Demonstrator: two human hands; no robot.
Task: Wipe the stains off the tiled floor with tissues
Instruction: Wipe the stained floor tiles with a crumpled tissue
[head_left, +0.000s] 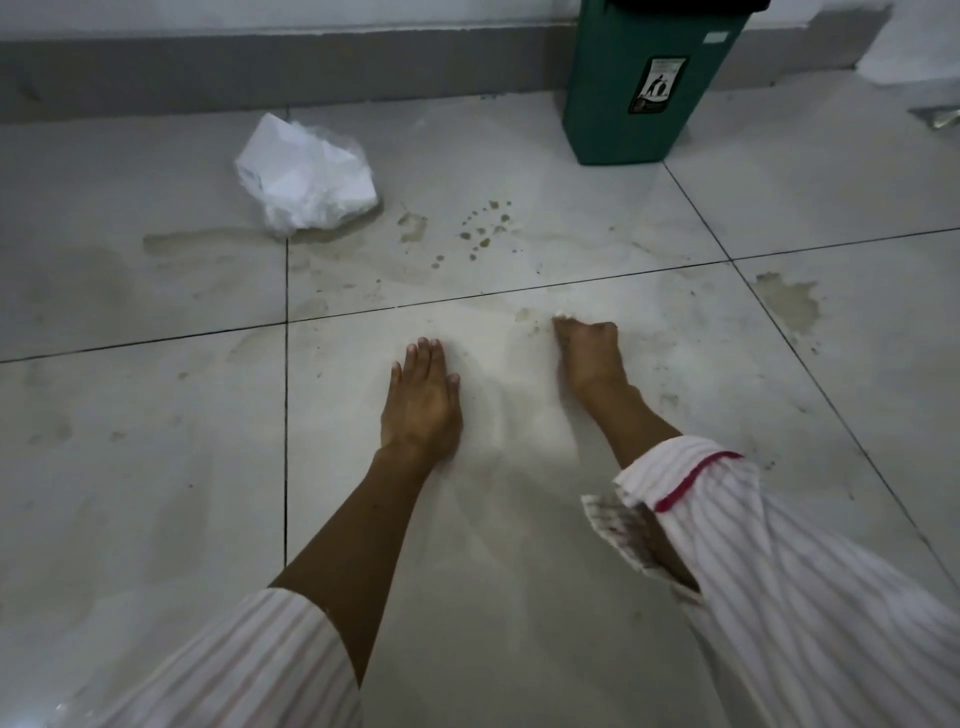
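My left hand (423, 400) lies flat on the pale tiled floor (156, 467), fingers straight and together. To its right, my right hand (587, 353) is curled round a small white tissue (562, 313), of which only a tip shows past the fingers; it is pressed to the floor beside a small brown stain (523, 315). Further out are brown droplets (480, 234), a smeared streak (208, 241) and a larger blotch (787, 301) on the right tile.
A clear plastic pack of white tissues (306, 176) lies at the back left. A green waste bin (644, 78) stands at the back, against a grey skirting (260, 67). A metal object (940, 117) shows at the right edge.
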